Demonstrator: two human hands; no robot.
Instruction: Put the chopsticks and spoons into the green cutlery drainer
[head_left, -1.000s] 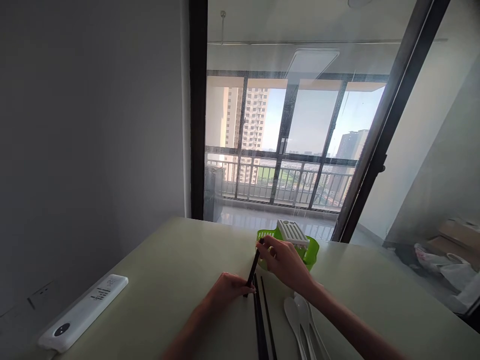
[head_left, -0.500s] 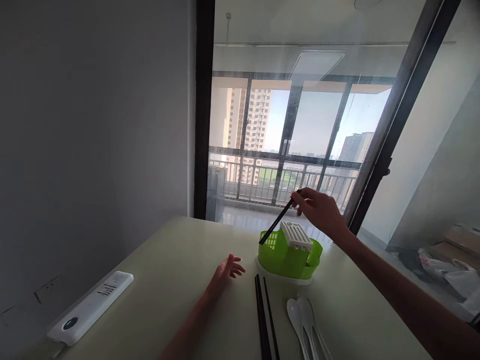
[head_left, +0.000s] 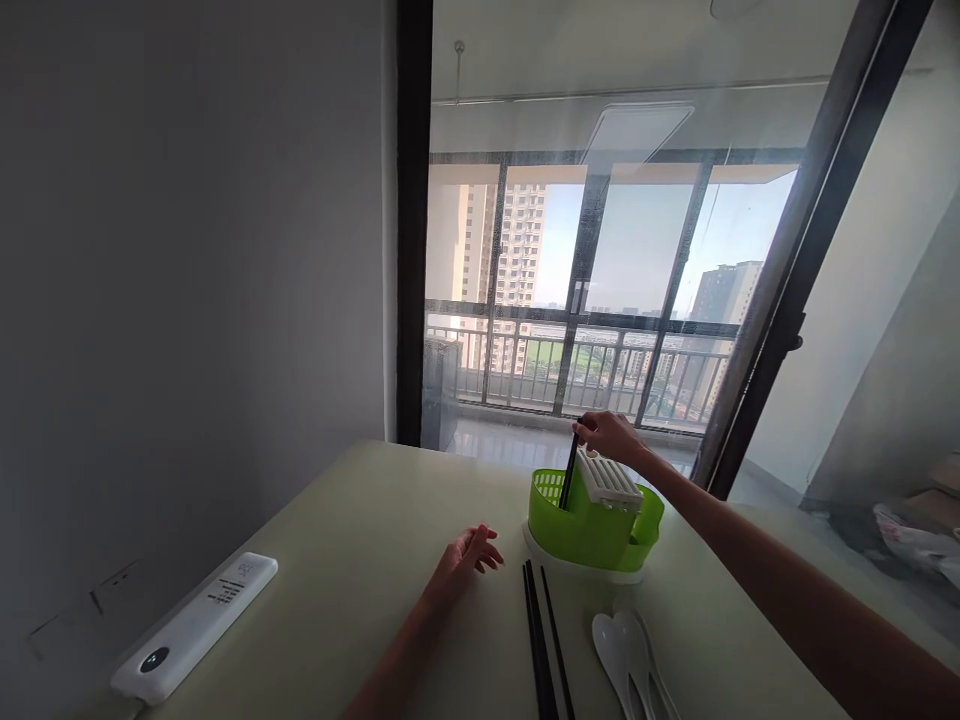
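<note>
My right hand (head_left: 609, 437) pinches the upper ends of black chopsticks (head_left: 570, 478). Their lower ends are down inside the left compartment of a green utensil holder (head_left: 574, 535), which has a white slotted top (head_left: 611, 482) and a white base. On the table, left of the holder, my left hand (head_left: 471, 556) rests with its fingers loosely apart and nothing in it. Just right of that hand lie several more black chopsticks (head_left: 541, 640), pointing away from me. White spoons (head_left: 622, 650) lie side by side to the right of them.
A long white device (head_left: 199, 625) with a round dark button lies along the table's left edge. The pale green table (head_left: 360, 560) reaches to a glass door with a dark frame (head_left: 411, 250). Boxes and a plastic bag (head_left: 915, 545) are on the floor at right.
My right hand lifted the chopsticks from beside my left hand, carried them over the holder and lowered them into its left compartment. My left hand let go of them and drew back.
</note>
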